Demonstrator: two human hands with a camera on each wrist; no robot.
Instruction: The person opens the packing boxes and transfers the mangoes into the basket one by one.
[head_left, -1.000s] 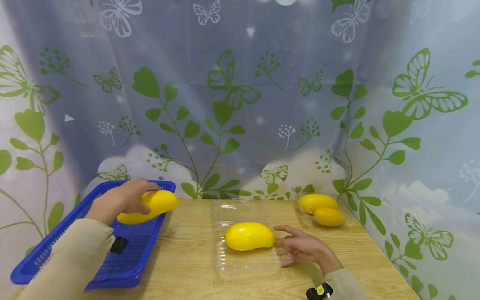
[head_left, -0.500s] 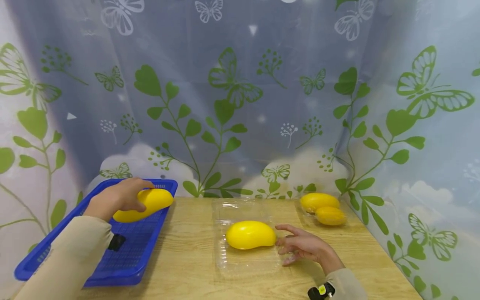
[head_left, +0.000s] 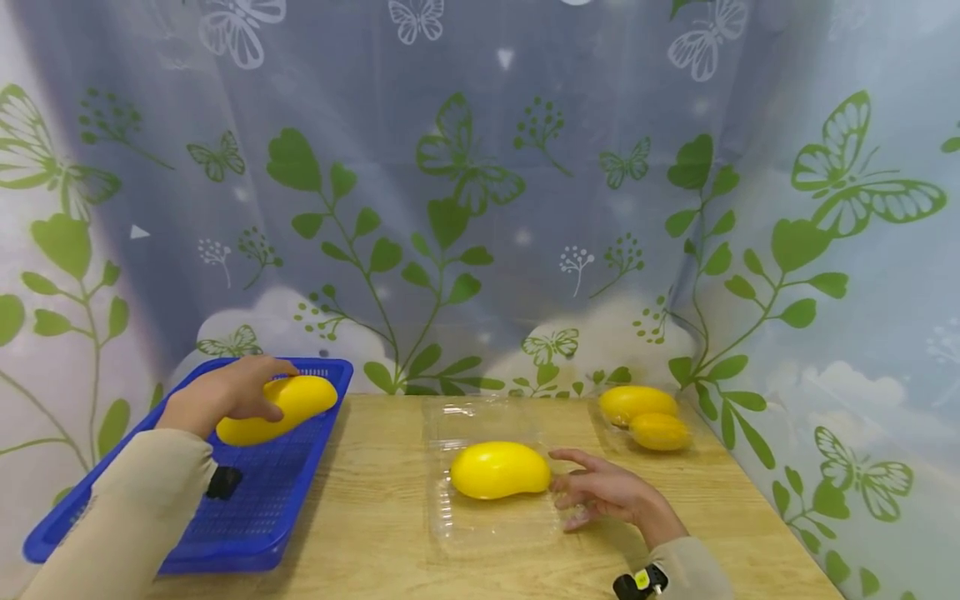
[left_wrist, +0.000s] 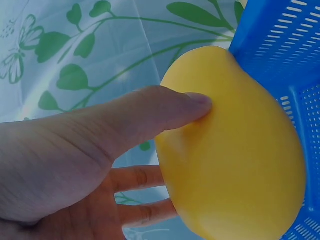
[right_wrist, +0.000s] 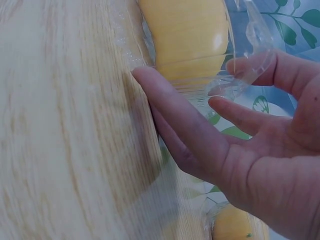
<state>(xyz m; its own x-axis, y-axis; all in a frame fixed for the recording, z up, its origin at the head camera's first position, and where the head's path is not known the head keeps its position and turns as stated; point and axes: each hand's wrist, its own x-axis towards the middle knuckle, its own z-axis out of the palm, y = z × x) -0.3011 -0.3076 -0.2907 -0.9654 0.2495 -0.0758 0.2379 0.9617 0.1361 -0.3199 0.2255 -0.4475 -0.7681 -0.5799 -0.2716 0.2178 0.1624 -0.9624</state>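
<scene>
My left hand [head_left: 228, 398] grips a yellow mango [head_left: 303, 404] from above, over the blue basket [head_left: 243, 533] on the left. In the left wrist view the thumb presses on the side of that smooth mango [left_wrist: 235, 150], with the fingers partly hidden beyond it. A second mango [head_left: 499, 471] lies in a clear plastic clamshell box [head_left: 487, 533] in the middle of the table. My right hand [head_left: 611, 496] is at this box's right side, fingers loosely spread. The right wrist view has its fingertips right at the clear rim [right_wrist: 245, 82], and it holds no fruit.
Another clear plastic box [head_left: 611, 437] at the back right holds a mango [head_left: 633, 403] and a smaller ridged yellow fruit [head_left: 658, 432]. A printed curtain [head_left: 480, 250] hangs behind and beside the wooden table [head_left: 375, 500].
My left hand has shifted slightly left with the mango, farther over the blue basket. My right hand and the boxed mango stay where they were.
</scene>
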